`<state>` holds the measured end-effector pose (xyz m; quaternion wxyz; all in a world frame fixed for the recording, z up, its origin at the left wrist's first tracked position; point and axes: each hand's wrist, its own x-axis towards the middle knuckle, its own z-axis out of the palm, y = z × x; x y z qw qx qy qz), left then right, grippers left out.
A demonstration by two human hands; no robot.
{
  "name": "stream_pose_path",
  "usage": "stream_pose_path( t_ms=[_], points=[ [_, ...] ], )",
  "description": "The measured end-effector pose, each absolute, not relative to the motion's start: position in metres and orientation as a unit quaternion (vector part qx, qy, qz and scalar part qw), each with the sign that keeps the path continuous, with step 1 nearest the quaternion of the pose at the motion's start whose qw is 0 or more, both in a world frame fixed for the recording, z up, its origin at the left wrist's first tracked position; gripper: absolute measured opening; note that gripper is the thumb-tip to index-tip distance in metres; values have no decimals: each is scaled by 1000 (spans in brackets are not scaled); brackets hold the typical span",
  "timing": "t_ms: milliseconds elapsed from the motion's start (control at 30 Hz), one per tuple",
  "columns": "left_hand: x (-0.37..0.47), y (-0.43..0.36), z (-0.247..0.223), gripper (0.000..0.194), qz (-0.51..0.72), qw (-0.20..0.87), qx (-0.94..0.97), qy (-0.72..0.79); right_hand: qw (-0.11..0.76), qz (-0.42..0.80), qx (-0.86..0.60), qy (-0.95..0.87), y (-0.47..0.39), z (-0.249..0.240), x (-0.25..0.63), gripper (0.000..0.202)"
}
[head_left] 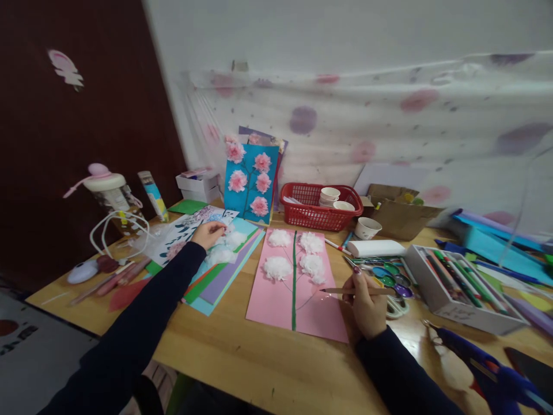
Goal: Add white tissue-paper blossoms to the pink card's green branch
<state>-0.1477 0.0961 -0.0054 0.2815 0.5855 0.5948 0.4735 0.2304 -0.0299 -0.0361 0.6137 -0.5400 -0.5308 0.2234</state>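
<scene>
My right hand (369,305) grips a paintbrush (345,291), its dark tip close over the lower right of a pink sheet (268,305). Down the sheet runs a green stem (294,282) with thin branch lines. Several fluffy white paper flowers (277,268) sit on it. A few glossy spots show near the brush tip. To the left, my left hand (208,235) has its fingers pinched together beside loose white tissue flowers (235,239) on a stack of coloured paper (216,282). What its fingertips hold, if anything, is too small to make out.
Behind stand a blue card with pink flowers (248,199) and a red basket (298,216) holding paper cups. At right lie a paint palette (389,276), scissors (397,308), a box of markers (466,314) and a blue glue gun (475,357). A bottle (112,196) stands left.
</scene>
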Motion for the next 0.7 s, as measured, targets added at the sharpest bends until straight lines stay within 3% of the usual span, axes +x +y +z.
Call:
stream_pose_path(
  t_ms=[333,700],
  points=[
    [-141,87,6,15,541,519,410,519,624,217,-527,-534,-31,-28,227,53],
    [-100,64,15,52,495,657,396,408,641,227,-518,-519,-31,-31,227,51]
  ],
)
